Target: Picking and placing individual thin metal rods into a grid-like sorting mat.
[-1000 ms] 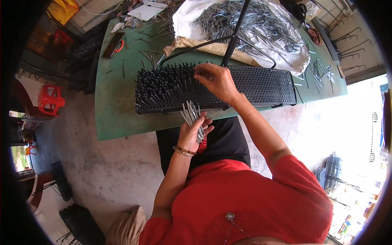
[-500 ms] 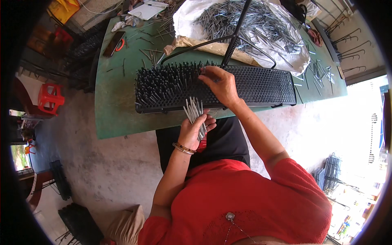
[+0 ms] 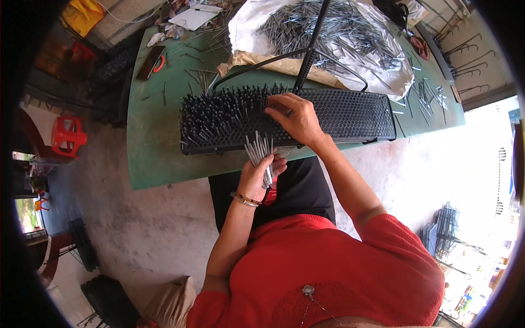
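A long black perforated metal rack [image 3: 355, 117] lies along the near side of the green table. Thin metal rods [image 3: 216, 112] stand densely in the holes of its left half; its right half shows bare holes. Just in front of the rack, my left hand [image 3: 256, 174] is closed around a bundle of grey metal rods [image 3: 261, 153], their tips fanned upward. My right hand [image 3: 295, 116] hovers over the middle of the rack, at the border of the filled part, with thumb and fingers pinched together. Whatever sits between those fingertips is too small to make out.
A white sack [image 3: 246, 27] heaped with loose metal rods [image 3: 328, 33] lies behind the rack. Black bars [image 3: 309, 60] rise from the rack's back. Orange-handled scissors [image 3: 159, 64], a phone [image 3: 149, 63] and scattered rods lie on the green table [image 3: 153, 158]. A red stool [image 3: 69, 135] stands left.
My right hand has lowered slightly toward the rack, its fingers curling a little more. My left hand keeps its bundle in nearly the same place.
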`<state>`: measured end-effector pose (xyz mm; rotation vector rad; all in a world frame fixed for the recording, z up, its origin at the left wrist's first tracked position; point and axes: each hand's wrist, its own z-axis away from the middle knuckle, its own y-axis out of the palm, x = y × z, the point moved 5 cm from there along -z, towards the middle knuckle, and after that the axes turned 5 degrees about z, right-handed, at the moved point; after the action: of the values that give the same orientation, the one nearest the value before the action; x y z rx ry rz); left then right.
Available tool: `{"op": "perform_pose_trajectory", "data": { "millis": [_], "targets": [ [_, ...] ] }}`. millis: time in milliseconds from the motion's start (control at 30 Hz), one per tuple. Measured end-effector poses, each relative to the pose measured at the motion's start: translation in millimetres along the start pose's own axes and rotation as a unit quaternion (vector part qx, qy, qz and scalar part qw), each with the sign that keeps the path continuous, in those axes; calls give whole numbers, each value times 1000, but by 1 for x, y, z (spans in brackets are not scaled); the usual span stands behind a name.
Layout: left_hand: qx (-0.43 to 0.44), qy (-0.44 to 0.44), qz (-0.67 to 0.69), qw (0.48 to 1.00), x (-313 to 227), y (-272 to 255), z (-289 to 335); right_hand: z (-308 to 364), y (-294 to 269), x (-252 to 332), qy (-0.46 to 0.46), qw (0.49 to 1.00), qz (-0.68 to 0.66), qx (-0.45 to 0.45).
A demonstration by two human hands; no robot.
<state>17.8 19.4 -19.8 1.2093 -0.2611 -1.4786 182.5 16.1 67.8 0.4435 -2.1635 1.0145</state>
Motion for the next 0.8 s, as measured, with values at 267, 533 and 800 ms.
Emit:
{"op": "perform_pose_trajectory", "data": {
  "millis": [267,533,800],
  "targets": [
    [47,24,-27,998,-9,22,6,34,-3,-1,123,967,-124,187],
    [37,11,-59,998,-1,38,4,47,-9,-8,235,917,-235,220],
    [3,-15,-75,997,1,28,0,14,-35,-20,220,947,-222,74]
  ]
}}
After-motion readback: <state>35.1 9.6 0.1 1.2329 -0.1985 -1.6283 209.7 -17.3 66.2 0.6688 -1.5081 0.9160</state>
